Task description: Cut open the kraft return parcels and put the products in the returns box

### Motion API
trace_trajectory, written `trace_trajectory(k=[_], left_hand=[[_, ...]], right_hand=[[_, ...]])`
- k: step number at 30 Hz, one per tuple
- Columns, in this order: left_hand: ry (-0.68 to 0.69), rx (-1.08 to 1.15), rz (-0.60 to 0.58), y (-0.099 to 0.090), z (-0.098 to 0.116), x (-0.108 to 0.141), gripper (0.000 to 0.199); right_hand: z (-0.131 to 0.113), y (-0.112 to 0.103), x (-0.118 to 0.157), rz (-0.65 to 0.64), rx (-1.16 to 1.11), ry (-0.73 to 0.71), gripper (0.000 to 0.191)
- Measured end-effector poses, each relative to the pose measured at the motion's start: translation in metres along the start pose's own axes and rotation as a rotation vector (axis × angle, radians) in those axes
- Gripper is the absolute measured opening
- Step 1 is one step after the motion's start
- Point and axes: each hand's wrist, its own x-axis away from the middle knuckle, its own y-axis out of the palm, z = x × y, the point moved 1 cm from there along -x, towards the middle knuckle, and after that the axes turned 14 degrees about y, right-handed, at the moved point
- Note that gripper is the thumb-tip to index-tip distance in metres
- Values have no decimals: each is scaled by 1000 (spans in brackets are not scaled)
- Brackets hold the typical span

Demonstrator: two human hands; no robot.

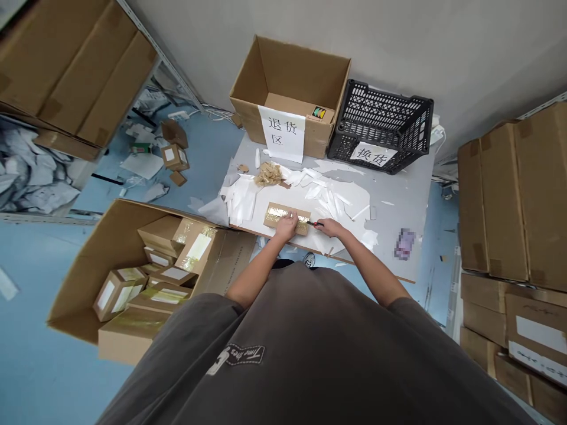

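Observation:
A small brown carton [272,218] with shiny tape along its top lies near the front edge of the table. My left hand [287,226] rests on top of it, fingers bent against the tape; whether they pinch anything is too small to tell. Closed around a red and black cutter [315,224], my right hand [330,227] is just right of the carton. The cutter's tip points left and reaches the carton's right end.
Torn white wrapping [241,200] and crumpled tape [268,174] lie behind the carton. Farther back stand an open box [248,121] and a black crate [381,127]. A large carton [84,277] of parcels is at left; stacked boxes [496,200] stand at right.

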Motion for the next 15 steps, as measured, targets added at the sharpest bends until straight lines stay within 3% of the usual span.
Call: trace_trajectory(k=[8, 15], left_hand=[[-49, -70, -44, -6, 5, 1, 97], [-22, -65, -29, -6, 4, 4, 95]], right_hand=[[-5, -1, 8, -100, -82, 6, 31], [-8, 5, 13, -223, -275, 142, 19]])
